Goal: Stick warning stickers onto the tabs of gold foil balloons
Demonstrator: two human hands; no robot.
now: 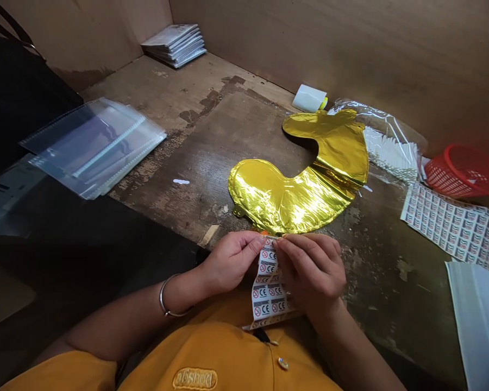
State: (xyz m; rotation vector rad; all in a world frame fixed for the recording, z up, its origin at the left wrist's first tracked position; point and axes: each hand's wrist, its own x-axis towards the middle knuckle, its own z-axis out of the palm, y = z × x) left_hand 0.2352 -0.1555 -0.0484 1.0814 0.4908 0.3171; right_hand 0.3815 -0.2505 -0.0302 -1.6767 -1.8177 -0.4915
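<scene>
While left hand [232, 259] and right hand [313, 266] pinch one label sheet [268, 293], fingertips closed, one gold foil [297, 198] lies beyond; sheet's right edge is partly hidden.

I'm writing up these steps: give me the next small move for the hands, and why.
Probably peel one label from the top of the sticker sheet: the left hand and right hand both pinch near that edge, and the gold foil shape lies just beyond them.

The scuffed brown tabletop [228, 130] is being bordered on two sides by plain tan walls [350, 49] and is being lit only dimly.
</scene>
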